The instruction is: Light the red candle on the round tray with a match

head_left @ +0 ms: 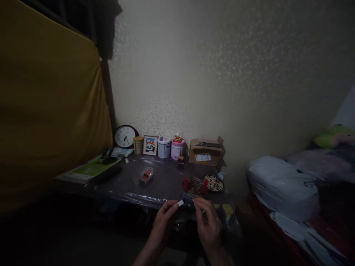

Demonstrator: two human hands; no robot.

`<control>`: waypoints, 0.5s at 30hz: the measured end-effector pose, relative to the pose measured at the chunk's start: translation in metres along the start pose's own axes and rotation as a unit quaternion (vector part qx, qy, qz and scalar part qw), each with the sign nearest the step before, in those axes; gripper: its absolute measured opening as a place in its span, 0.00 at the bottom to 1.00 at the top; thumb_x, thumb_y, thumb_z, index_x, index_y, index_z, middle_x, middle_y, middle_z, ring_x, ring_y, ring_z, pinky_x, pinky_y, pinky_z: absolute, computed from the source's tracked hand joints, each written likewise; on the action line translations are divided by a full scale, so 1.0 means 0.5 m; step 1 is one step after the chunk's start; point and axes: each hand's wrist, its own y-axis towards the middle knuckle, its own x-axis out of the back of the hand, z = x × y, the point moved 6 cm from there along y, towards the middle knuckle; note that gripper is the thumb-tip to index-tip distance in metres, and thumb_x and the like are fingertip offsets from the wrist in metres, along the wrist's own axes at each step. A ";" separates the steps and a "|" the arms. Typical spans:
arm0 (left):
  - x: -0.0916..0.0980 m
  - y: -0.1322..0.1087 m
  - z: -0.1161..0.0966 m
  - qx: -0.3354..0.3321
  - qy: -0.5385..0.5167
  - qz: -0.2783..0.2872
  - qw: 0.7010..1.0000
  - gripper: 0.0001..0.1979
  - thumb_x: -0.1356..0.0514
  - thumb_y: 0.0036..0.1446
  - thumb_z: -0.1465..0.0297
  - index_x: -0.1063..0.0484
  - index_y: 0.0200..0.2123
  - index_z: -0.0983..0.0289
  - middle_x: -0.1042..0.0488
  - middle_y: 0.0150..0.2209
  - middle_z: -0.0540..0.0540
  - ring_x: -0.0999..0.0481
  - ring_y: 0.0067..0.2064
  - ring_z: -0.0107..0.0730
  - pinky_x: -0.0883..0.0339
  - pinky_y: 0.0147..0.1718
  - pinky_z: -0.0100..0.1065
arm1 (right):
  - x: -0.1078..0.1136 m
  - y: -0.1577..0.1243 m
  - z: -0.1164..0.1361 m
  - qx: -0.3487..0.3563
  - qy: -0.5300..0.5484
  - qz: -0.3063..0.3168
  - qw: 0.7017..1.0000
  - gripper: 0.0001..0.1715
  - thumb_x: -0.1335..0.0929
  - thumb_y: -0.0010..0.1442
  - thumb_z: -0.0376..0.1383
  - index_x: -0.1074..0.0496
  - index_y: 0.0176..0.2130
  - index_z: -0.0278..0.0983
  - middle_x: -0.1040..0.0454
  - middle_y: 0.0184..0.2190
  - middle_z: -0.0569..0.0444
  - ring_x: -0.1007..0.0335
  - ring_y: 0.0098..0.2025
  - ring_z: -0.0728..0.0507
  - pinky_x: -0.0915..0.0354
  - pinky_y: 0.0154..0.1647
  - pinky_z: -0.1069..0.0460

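In front of the table's near edge, my left hand (163, 220) pinches a small white piece with a dark end (181, 203) between thumb and fingertips. A short gap to its right, my right hand (208, 220) has thumb and forefinger pressed together. Something tiny and pale shows at those fingertips, too small to name. Just beyond my hands stands a round metal dish with red handles (194, 187), holding brownish bits. Beside it on the right lies a round dish of mixed pale and dark bits (213, 183). A clear tray with orange-brown pieces (146, 175) rests farther left.
Along the wall stand a round clock (125, 136), a yellow container (138, 145), a panda picture (150, 145), a white tin (164, 147), a pink tin (177, 149) and a cardboard box (205, 152). A green book (91, 168) lies left; white bags (283, 183) are right.
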 end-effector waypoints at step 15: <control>0.074 0.002 -0.023 -0.019 0.042 -0.028 0.999 0.12 0.32 0.43 0.64 0.24 0.29 0.66 0.24 0.28 0.52 0.25 0.34 0.33 0.35 0.37 0.31 | 0.006 -0.017 -0.135 -0.192 0.066 -0.071 0.977 0.15 0.35 0.57 0.45 0.29 0.29 0.37 0.26 0.29 0.51 0.30 0.34 0.44 0.34 0.38 0.50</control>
